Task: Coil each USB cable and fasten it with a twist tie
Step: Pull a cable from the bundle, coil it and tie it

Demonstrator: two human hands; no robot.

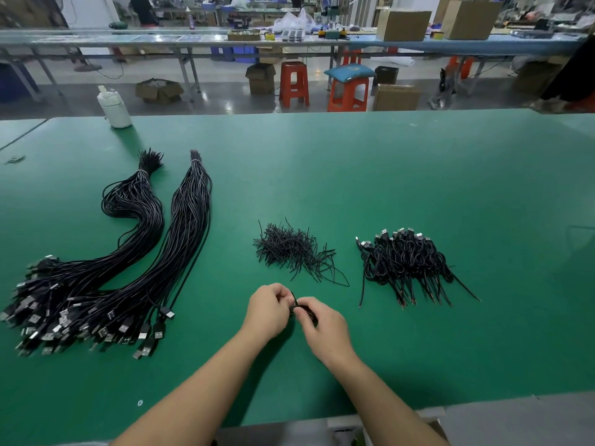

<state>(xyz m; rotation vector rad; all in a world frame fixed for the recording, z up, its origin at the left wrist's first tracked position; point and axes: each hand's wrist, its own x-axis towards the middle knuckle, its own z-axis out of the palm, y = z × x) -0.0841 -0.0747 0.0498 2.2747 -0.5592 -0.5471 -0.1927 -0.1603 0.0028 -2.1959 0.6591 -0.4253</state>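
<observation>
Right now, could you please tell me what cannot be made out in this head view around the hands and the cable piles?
- Coiled cable: mostly hidden by the left hand and right hand.
- Whether its twist tie is fastened: too small, covered by fingers.
- Plugs of the uncoiled bundles: blurred, and cut off at the left edge.
- Count in the finished pile: coils overlap.

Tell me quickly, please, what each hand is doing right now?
Left hand: fingers curled, pinching the small coiled cable.
Right hand: fingers curled, gripping the same cable.
</observation>
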